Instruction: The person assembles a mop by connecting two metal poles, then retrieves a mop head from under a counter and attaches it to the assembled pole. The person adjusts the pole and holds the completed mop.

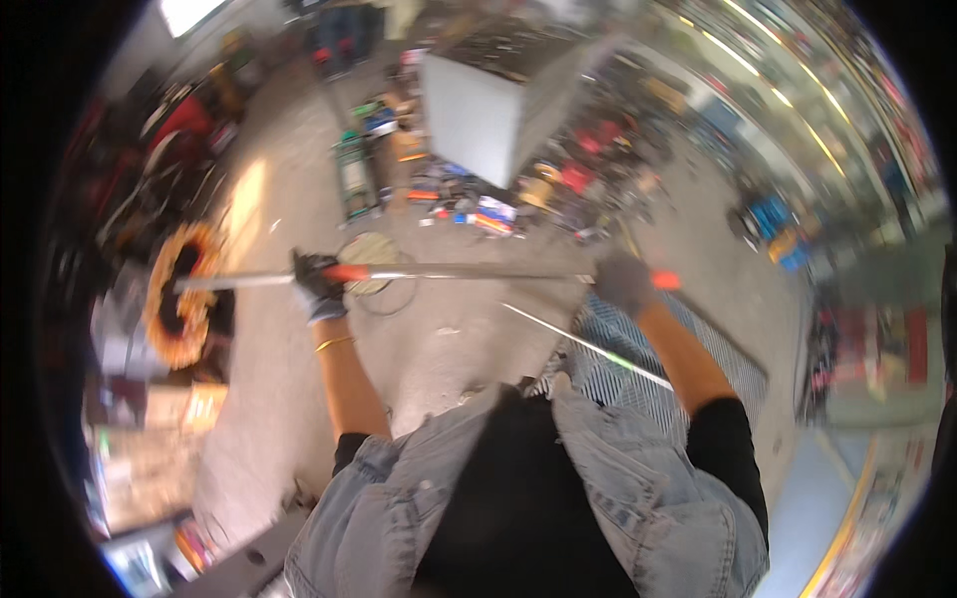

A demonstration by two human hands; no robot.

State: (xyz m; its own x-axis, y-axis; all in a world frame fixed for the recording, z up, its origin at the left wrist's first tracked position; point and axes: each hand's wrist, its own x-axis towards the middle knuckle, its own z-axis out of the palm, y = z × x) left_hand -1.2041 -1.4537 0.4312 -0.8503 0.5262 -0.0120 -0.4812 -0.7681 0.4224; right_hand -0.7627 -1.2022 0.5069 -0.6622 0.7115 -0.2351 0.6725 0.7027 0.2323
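Observation:
A long silvery metal pole (pixel 478 272) with orange sections runs crosswise in front of me, almost level in the picture. My left hand (pixel 318 284), in a dark and grey work glove, grips it beside an orange section. Farther right, my right hand (pixel 624 284), also gloved, is closed around the pole near its other orange end. The left tip overlaps a shaggy orange-yellow curved thing (pixel 183 329); whether they touch, I cannot tell. Below the right part of the pole, a thin white rod (pixel 568 335) with a green section slants down towards my right forearm.
A grey ribbed mat (pixel 718 344) lies on the concrete floor (pixel 441 351). A green floor jack (pixel 354 176) stands ahead, near a big pale box-shaped thing (pixel 475 116) with clutter around it. Cardboard boxes (pixel 149 471) are at lower left, glass-fronted shelving (pixel 807 97) at right. The surroundings are blurred.

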